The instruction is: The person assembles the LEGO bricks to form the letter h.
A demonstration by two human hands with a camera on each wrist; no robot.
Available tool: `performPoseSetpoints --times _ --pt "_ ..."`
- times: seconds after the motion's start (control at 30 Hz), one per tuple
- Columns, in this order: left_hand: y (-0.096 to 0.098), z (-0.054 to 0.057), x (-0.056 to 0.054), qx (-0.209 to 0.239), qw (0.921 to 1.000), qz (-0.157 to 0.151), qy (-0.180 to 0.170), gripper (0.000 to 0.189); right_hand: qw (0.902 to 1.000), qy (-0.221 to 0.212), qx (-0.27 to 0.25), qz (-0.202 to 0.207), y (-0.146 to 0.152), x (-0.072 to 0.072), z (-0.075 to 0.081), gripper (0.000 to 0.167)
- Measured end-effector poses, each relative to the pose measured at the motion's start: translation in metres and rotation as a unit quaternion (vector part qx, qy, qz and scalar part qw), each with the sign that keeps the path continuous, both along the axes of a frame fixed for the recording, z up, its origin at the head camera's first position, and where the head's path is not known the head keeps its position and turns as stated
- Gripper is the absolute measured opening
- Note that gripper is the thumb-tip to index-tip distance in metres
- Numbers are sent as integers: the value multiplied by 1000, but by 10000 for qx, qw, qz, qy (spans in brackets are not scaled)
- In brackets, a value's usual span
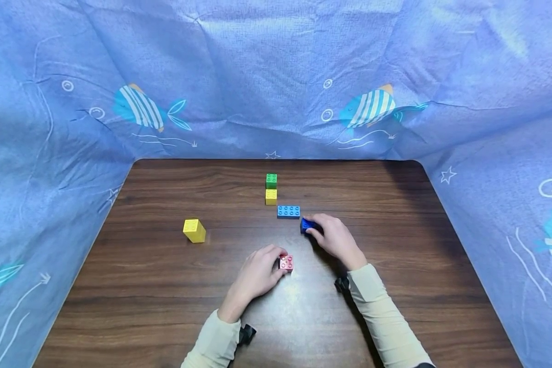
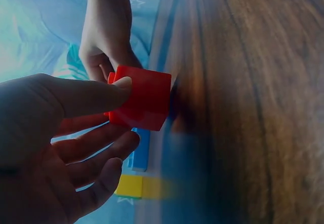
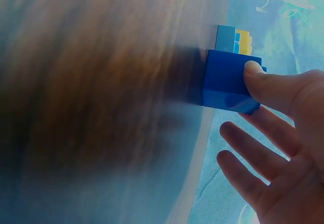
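The left hand [image 1: 258, 271] pinches a red toy brick [image 2: 143, 97] between thumb and fingers, low over the table; in the head view its studded top [image 1: 286, 262] looks pinkish under glare. Farther right, the right hand [image 1: 335, 236] grips a dark blue brick [image 3: 230, 80], thumb on one side and a finger on the other. That brick sits just right of and nearer than a lighter blue, longer brick [image 1: 288, 212]. Behind the long brick stand a yellow brick [image 1: 271, 197] and, farther back, a green brick [image 1: 271, 181].
A taller yellow block [image 1: 194, 231] stands apart on the left of the brown wooden table [image 1: 133, 286]. Blue cloth [image 1: 267, 76] printed with fish hangs around the back and sides. A black wrist strap piece [image 1: 247, 335] shows at the left sleeve.
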State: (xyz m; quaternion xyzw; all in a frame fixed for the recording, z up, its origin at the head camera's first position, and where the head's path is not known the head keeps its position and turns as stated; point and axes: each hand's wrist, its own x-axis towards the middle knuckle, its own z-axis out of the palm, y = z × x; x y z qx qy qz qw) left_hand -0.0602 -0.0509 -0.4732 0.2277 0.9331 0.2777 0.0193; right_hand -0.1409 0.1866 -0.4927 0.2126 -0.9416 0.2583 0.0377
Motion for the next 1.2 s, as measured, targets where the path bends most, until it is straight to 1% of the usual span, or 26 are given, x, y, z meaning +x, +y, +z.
performPoseSetpoints --times 0.17,0.3,0.4,0.5,0.63,0.77,1.03,1.2 --pt "0 -5 -1 73 9999 -37 -142 30 10000 16 -20 43 0 -1 -1 33" --pt "0 -8 -1 232 9995 -14 -208 30 9999 18 -108 66 -1 -1 -3 33" --pt "-1 -10 -2 378 9989 28 -286 29 9996 -36 -252 151 -3 3 -3 34" --pt "-2 -12 -2 458 9984 44 -341 29 9988 -131 -382 262 -6 10 -1 35" --pt "-2 -14 -2 475 9984 21 -318 31 9979 -229 -511 311 -11 20 6 35" --pt "-2 -15 -2 515 9982 -23 -307 33 9969 -146 -648 421 -13 29 16 33" --pt "-3 -15 -7 435 9968 2 -667 34 9909 258 -938 932 -19 47 36 31" --pt "-4 -16 -9 414 9962 8 -763 36 9859 302 -1064 1260 -24 53 41 30"
